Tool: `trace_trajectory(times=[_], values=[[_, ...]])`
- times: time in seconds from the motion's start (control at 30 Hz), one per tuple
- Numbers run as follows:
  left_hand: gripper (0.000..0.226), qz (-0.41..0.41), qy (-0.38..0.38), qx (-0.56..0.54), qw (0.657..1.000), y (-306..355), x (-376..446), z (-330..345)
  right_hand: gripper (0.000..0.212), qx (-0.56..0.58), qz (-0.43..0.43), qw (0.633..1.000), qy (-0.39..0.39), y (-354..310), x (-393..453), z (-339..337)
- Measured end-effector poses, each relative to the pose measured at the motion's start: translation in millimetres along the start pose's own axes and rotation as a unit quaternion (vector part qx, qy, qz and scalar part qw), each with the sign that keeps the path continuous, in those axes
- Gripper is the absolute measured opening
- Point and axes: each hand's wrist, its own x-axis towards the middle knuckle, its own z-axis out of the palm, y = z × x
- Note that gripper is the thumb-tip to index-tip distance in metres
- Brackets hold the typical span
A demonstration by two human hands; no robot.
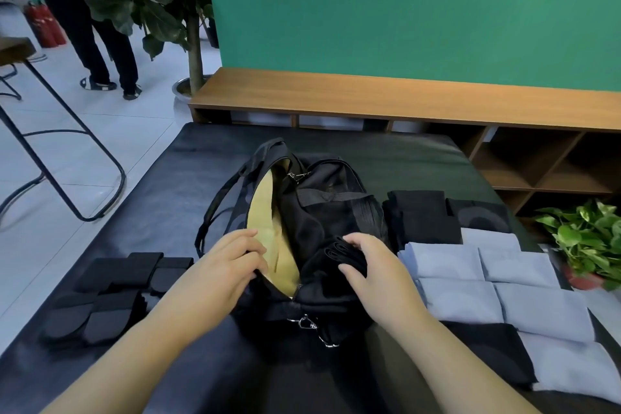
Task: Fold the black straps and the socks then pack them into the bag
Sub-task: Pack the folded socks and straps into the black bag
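Note:
A black bag with a yellow lining lies open in the middle of the dark table. My left hand grips the near left edge of the bag's opening. My right hand holds a folded black strap over the bag's near right side. Several folded black straps lie in a cluster at the left. Folded pale blue socks lie in rows at the right, with folded black pieces behind them.
A wooden shelf bench runs along the green wall beyond the table. A potted green plant stands at the right edge. A person's legs, a tall plant and a metal-legged table stand on the tiled floor at the left.

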Motion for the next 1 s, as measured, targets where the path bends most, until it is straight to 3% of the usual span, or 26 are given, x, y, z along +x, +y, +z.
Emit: trace_trajectory(times=[0.17, 0.43, 0.6, 1.0], values=[[0.022, 0.009, -0.019, -0.012, 1.0, 7.3, -8.7, -8.2, 0.036, 0.052, -0.038, 0.998, -0.013, -35.6, 14.5, 9.8], [0.01, -0.023, -0.071, -0.083, 0.994, 8.2, -29.8, 2.4, 0.032, 0.095, 0.022, 0.988, -0.119, -43.4, 16.8, 47.1], [0.014, -0.011, -0.017, -0.04, 0.999, 12.9, -25.3, 1.6, 0.033, 0.042, 0.035, 0.989, -0.139, -35.6, 17.5, 49.1], [0.016, 0.005, 0.071, -0.015, 0.997, 22.0, -17.1, -5.2, 0.028, 0.013, -0.087, 0.964, -0.249, -38.6, 12.3, 43.2]])
